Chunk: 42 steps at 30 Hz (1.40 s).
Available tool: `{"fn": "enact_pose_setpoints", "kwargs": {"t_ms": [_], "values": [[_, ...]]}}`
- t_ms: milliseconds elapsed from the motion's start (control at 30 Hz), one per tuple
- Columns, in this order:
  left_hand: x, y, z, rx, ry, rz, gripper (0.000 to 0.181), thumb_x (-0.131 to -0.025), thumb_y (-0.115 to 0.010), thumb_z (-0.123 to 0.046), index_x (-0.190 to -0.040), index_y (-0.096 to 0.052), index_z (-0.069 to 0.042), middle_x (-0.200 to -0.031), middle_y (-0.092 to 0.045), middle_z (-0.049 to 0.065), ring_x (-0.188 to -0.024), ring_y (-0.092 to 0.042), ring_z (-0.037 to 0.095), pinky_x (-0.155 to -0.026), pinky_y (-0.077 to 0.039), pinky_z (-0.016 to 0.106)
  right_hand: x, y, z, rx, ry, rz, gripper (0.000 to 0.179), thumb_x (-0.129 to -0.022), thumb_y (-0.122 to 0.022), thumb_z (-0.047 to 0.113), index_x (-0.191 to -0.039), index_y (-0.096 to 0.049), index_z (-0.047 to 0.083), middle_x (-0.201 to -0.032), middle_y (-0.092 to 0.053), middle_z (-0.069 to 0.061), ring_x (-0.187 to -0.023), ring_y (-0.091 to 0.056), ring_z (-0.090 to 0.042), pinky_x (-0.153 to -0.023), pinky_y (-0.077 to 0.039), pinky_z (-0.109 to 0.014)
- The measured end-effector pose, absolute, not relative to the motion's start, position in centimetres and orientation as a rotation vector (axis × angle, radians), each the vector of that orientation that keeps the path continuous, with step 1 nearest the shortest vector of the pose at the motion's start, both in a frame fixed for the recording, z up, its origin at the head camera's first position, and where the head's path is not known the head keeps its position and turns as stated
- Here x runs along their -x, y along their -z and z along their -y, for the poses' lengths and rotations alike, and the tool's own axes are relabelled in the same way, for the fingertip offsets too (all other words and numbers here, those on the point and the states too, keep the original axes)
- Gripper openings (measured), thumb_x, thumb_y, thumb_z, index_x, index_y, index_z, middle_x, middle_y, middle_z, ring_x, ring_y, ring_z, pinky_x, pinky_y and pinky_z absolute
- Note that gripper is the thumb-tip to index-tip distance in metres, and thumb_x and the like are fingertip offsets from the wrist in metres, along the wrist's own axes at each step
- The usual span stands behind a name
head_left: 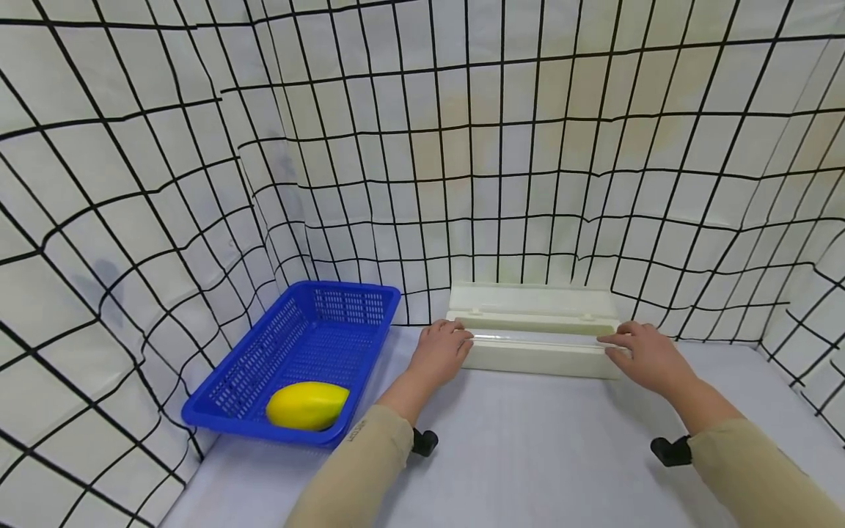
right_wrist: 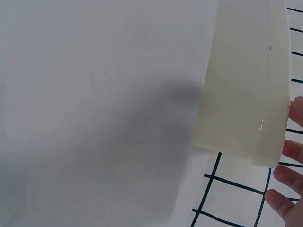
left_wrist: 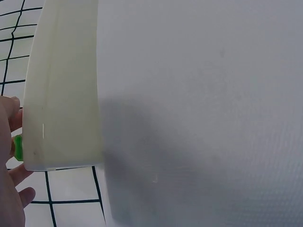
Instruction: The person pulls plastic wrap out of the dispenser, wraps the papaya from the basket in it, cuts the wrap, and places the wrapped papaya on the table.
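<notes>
A long off-white box (head_left: 544,357) stands on the white surface with its lid (head_left: 535,299) raised behind it. It looks like a cling film dispenser. A shiny clear strip (head_left: 528,338) lies along its top. My left hand (head_left: 441,350) rests at the box's left end, fingers over the top edge. At the right end, my right hand (head_left: 645,356) touches the top edge with thumb and forefinger apart. The wrist views show loosely spread fingers beyond the box ends; their contact points are partly hidden. A small green part (left_wrist: 18,148) shows beside the left fingers.
A blue plastic basket (head_left: 389,323) stands on the left, holding a yellow mango-like fruit (head_left: 306,405). White sheeting with a black grid pattern (head_left: 515,147) rises behind and at both sides. Black wrist mounts (head_left: 671,451) stick out from the sleeves.
</notes>
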<state>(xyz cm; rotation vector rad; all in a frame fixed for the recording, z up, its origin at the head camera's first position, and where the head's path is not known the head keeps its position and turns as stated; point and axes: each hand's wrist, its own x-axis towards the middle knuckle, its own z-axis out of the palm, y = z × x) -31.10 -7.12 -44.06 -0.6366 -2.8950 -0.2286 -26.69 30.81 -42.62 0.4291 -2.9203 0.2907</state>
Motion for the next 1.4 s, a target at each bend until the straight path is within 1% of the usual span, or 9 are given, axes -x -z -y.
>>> {"fn": "enact_pose_setpoints", "kwargs": {"t_ms": [133, 267, 467, 633, 867, 967, 1100, 1233, 1400], "values": [[31.3, 44.3, 7.1, 0.653, 0.197, 2.864, 0.033, -0.107, -0.042, -0.034, -0.129, -0.065, -0.025, -0.136, -0.057, -0.003, -0.134, -0.041, 0.027, -0.11, -0.033, 0.048, 26.9, 42.8, -30.5, -0.433, -0.257, 2.931, 0.031, -0.099, -0.056, 0.025, -0.123, -0.071, 0.013, -0.123, -0.055, -0.02, -0.11, -0.05, -0.041, -0.086, -0.044, -0.061], [31.6, 44.4, 7.2, 0.654, 0.223, 2.834, 0.029, -0.106, -0.046, -0.033, -0.123, -0.069, -0.026, -0.129, -0.061, -0.005, -0.129, -0.045, 0.025, -0.107, -0.035, 0.048, 27.1, 42.8, -30.4, -0.437, -0.254, 2.929, 0.026, -0.099, -0.057, 0.022, -0.114, -0.074, 0.011, -0.119, -0.057, -0.021, -0.106, -0.051, -0.042, -0.084, -0.046, -0.059], [32.2, 43.8, 6.9, 0.629, 0.277, 2.838, 0.028, -0.105, -0.048, -0.033, -0.115, -0.073, -0.025, -0.121, -0.066, -0.007, -0.123, -0.049, 0.024, -0.107, -0.036, 0.047, 27.5, 42.7, -30.3, -0.416, -0.361, 2.925, 0.026, -0.099, -0.057, 0.021, -0.11, -0.074, 0.006, -0.118, -0.058, -0.022, -0.106, -0.051, -0.044, -0.083, -0.045, -0.06], [32.6, 43.6, 6.9, 0.607, 0.279, 2.868, 0.027, -0.105, -0.049, -0.033, -0.113, -0.073, -0.025, -0.119, -0.066, -0.006, -0.121, -0.05, 0.024, -0.108, -0.035, 0.047, 28.0, 43.1, -30.0, -0.398, -0.406, 2.911, 0.026, -0.099, -0.058, 0.021, -0.108, -0.073, 0.002, -0.111, -0.06, -0.02, -0.101, -0.052, -0.042, -0.08, -0.045, -0.057], [33.3, 43.8, 6.6, 0.578, 0.382, 2.892, 0.025, -0.105, -0.049, -0.032, -0.104, -0.073, -0.025, -0.115, -0.066, -0.004, -0.119, -0.049, 0.026, -0.107, -0.034, 0.048, 28.4, 43.0, -29.6, -0.367, -0.422, 2.912, 0.025, -0.102, -0.05, 0.017, -0.099, -0.071, 0.003, -0.107, -0.06, -0.021, -0.098, -0.052, -0.04, -0.081, -0.044, -0.055], [33.3, 43.6, 6.5, 0.568, 0.472, 2.909, 0.027, -0.105, -0.047, -0.032, -0.104, -0.073, -0.023, -0.115, -0.064, -0.002, -0.12, -0.048, 0.027, -0.108, -0.031, 0.049, 28.3, 42.8, -29.5, -0.356, -0.442, 2.921, 0.026, -0.102, -0.047, 0.015, -0.096, -0.07, 0.004, -0.108, -0.06, -0.021, -0.099, -0.052, -0.04, -0.082, -0.043, -0.056], [33.2, 43.3, 6.4, 0.559, 0.552, 2.918, 0.024, -0.103, -0.05, -0.03, -0.105, -0.072, -0.022, -0.115, -0.063, -0.002, -0.121, -0.046, 0.028, -0.109, -0.03, 0.049, 28.3, 42.5, -29.4, -0.35, -0.455, 2.931, 0.026, -0.102, -0.047, 0.016, -0.098, -0.068, 0.003, -0.11, -0.06, -0.022, -0.101, -0.051, -0.042, -0.084, -0.043, -0.057], [33.4, 43.3, 6.5, 0.558, 0.562, 2.913, 0.019, -0.102, -0.054, -0.026, -0.105, -0.072, -0.023, -0.115, -0.064, -0.003, -0.123, -0.047, 0.028, -0.109, -0.031, 0.049, 28.4, 42.4, -29.4, -0.347, -0.479, 2.933, 0.025, -0.1, -0.049, 0.018, -0.1, -0.068, 0.002, -0.111, -0.059, -0.022, -0.099, -0.051, -0.04, -0.083, -0.043, -0.056], [33.7, 43.4, 6.6, 0.555, 0.515, 2.9, 0.021, -0.102, -0.055, -0.033, -0.11, -0.072, -0.024, -0.115, -0.065, -0.005, -0.123, -0.049, 0.026, -0.109, -0.032, 0.048, 28.5, 42.5, -29.6, -0.334, -0.525, 2.923, 0.024, -0.1, -0.053, 0.019, -0.104, -0.068, 0.001, -0.113, -0.06, -0.022, -0.102, -0.052, -0.042, -0.082, -0.044, -0.057]]}}
